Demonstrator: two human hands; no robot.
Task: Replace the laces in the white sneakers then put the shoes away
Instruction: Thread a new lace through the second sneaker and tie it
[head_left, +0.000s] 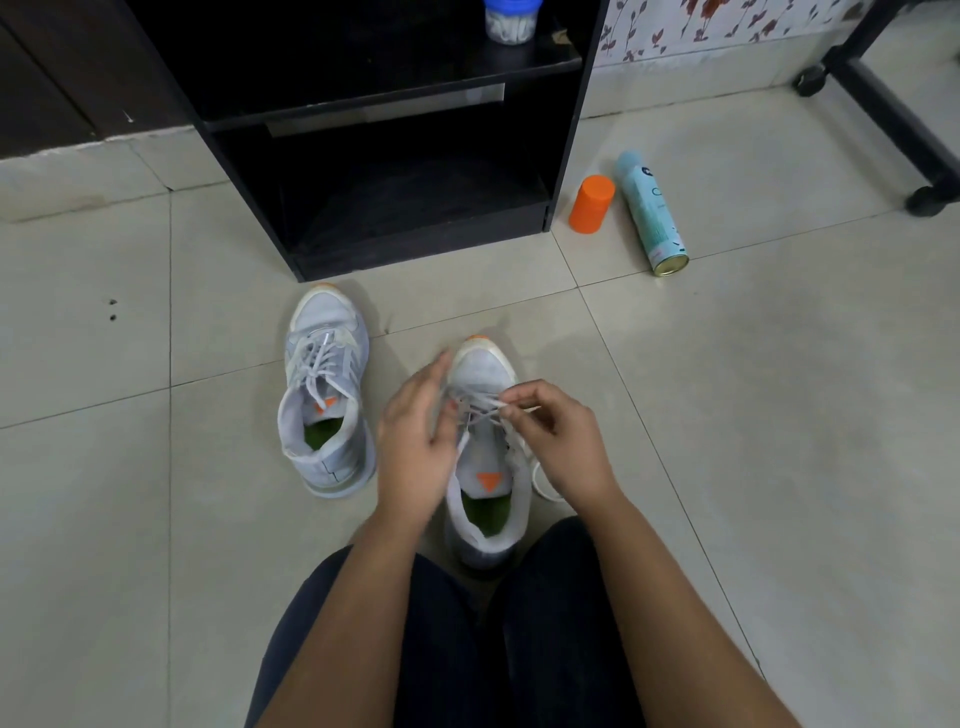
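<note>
Two white sneakers with orange toe tips stand on the tiled floor. The left sneaker (324, 395) is laced and stands alone. The right sneaker (483, 457) sits between my knees, toe pointing away. My right hand (558, 436) pinches a white lace (485, 402) over the shoe's eyelets. My left hand (418, 441) hovers at the shoe's left side with fingers fairly straight, its fingertips near the laces; it is blurred. A loop of lace (543, 486) lies on the floor beside the shoe's right side.
A black open shelf unit (405, 156) stands just beyond the shoes, with a blue-lidded jar (511, 18) on its upper shelf. An orange cap (591, 203) and a lying teal spray can (652, 213) are to its right. A black wheeled frame (893, 104) is at far right.
</note>
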